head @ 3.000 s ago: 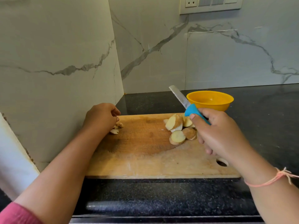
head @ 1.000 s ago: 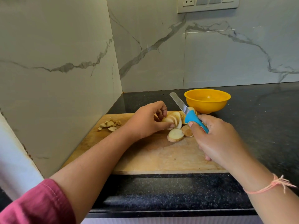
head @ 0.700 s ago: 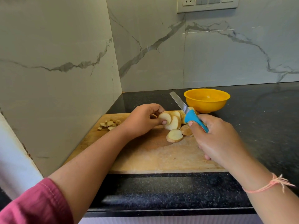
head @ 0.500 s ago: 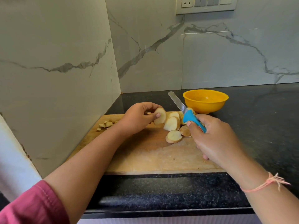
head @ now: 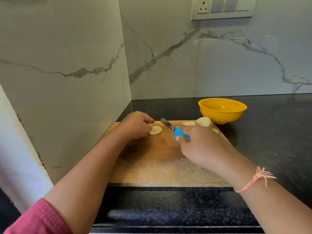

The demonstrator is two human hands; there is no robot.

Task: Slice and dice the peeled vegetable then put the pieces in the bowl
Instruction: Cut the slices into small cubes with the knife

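The left hand [head: 136, 126], fingers curled, is holding a potato slice [head: 156, 130] on the cutting board [head: 152, 166]. The right hand [head: 202, 149] is gripping a blue-handled knife [head: 179, 132] just right of it, other slices [head: 202, 122] lying near the yellow bowl [head: 222, 115].

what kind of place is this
Probably a home kitchen: a dark stone countertop against marble-look wall tiles, a wooden cutting board with vegetable slices beside a yellow bowl, and a switch-and-socket panel on the wall.
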